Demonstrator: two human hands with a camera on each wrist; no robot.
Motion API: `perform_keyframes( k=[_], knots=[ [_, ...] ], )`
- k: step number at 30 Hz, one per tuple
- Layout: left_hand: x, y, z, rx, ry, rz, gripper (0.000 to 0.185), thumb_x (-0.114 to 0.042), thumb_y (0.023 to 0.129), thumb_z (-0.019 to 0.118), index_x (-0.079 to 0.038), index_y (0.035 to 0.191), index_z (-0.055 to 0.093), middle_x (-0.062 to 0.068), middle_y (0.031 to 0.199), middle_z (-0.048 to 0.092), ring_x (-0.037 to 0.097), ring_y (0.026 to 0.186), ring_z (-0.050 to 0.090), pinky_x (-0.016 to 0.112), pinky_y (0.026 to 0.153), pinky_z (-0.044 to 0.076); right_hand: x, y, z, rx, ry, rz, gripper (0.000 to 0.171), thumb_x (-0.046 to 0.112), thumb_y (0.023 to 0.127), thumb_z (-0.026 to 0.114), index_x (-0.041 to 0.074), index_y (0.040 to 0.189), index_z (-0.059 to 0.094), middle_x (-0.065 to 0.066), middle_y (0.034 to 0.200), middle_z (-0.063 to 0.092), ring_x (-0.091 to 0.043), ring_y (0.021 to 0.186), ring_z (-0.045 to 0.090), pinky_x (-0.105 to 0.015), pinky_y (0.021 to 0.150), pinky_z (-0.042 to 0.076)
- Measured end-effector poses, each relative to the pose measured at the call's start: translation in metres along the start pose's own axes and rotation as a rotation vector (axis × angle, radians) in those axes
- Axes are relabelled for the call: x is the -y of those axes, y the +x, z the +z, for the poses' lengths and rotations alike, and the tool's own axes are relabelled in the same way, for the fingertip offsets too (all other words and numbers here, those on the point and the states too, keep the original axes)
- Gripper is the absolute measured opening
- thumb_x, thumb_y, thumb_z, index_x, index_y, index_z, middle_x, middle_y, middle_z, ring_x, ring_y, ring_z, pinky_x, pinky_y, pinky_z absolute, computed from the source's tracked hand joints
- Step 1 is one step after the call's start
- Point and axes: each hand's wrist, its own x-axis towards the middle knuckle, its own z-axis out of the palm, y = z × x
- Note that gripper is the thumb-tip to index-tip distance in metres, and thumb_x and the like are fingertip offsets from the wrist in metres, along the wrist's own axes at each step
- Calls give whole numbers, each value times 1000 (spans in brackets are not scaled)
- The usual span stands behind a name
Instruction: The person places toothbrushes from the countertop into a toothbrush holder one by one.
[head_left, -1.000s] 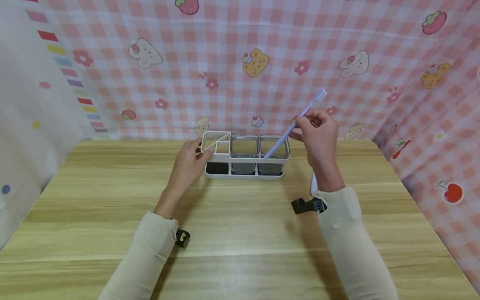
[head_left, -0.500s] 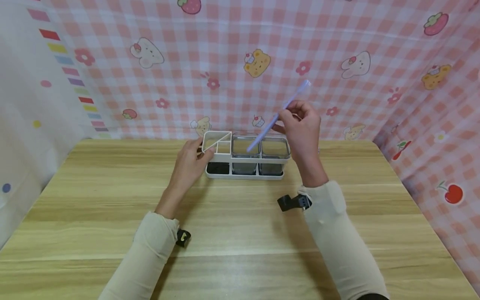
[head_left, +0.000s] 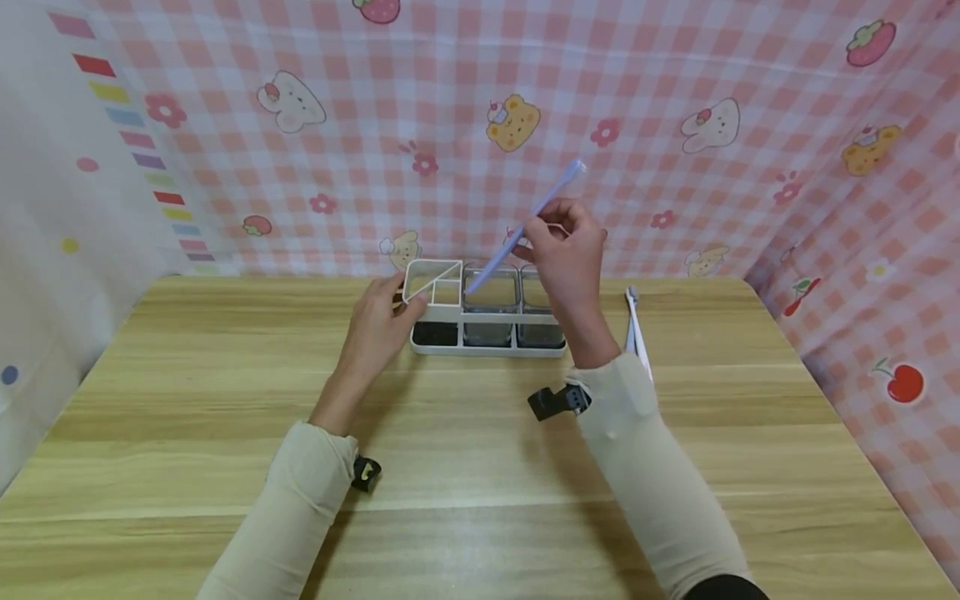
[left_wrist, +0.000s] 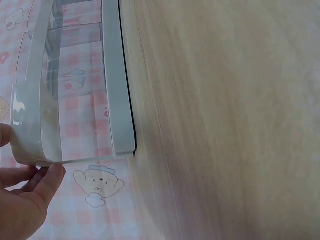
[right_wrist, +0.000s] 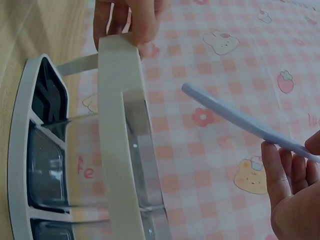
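Shifted leftward since a second ago: right hand [head_left: 568, 250] with the lilac toothbrush [head_left: 525, 229], from above the right-end clear cup to above the middle one; a second, white toothbrush [head_left: 636, 329], formerly hidden behind the wrist, now shows on the table [head_left: 480, 450].

Item 1. Lilac toothbrush: pinched between thumb and curled fingers of the right hand. Long axis tilted, bristle head up and to the right, handle tip down and to the left, hanging just above the organizer [head_left: 486, 321] near the wall between the divided white section and the middle cup. In the right wrist view the handle tip is clear of the rim, not yet inside any compartment.

Item 2. Organizer: white tray with a divided section at its left end and two clear cups to the right, standing at the table's far edge.

Item 3. Left hand [head_left: 378, 321]: fingers curled about the organizer's left end, holding it. This hand is the nearer to the divided section.

Item 4. White toothbrush: lying flat to the right of the organizer, well apart from both hands.

Item 5. Backdrop: pink checked cloth [head_left: 480, 108] with cartoon animals. Nothing stands between handle tip and openings.
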Motion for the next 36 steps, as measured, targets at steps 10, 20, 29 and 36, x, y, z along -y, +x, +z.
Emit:
perform_keyframes(
  k=[10, 20, 29, 36],
  knots=[
    [1, -1, 1, -1, -7, 10, 42, -18, 101, 62, 7, 134, 58, 24, 120, 58, 34, 112, 60, 42, 96, 55, -12, -4, 15, -2, -27, -6, 8, -4, 90, 58, -1, 98, 57, -9, 91, 58, -18, 80, 64, -42, 76, 63],
    [1, -1, 0, 10, -2, -3, 46, -22, 101, 62, 8, 136, 56, 25, 124, 57, 35, 113, 59, 43, 97, 54, -22, -8, 27, -4, -88, -7, 13, -3, 90, 59, -6, 103, 57, -11, 95, 59, -18, 81, 63, -39, 76, 63],
    [0, -1, -2, 15, 8, -1, 46, -21, 101, 62, 8, 137, 56, 26, 125, 57, 36, 114, 59, 43, 97, 54, -32, -10, 36, 15, -139, -17, 14, -4, 87, 59, -8, 100, 57, -11, 94, 61, -18, 82, 63, -38, 74, 63],
    [0, -1, -2, 16, 12, -9, 49, -22, 102, 61, 7, 140, 54, 26, 127, 56, 36, 115, 59, 43, 99, 53, -40, -12, 40, 27, -249, -47, 14, -2, 86, 62, -6, 99, 59, -11, 93, 62, -18, 83, 63, -26, 64, 59]
  ],
)
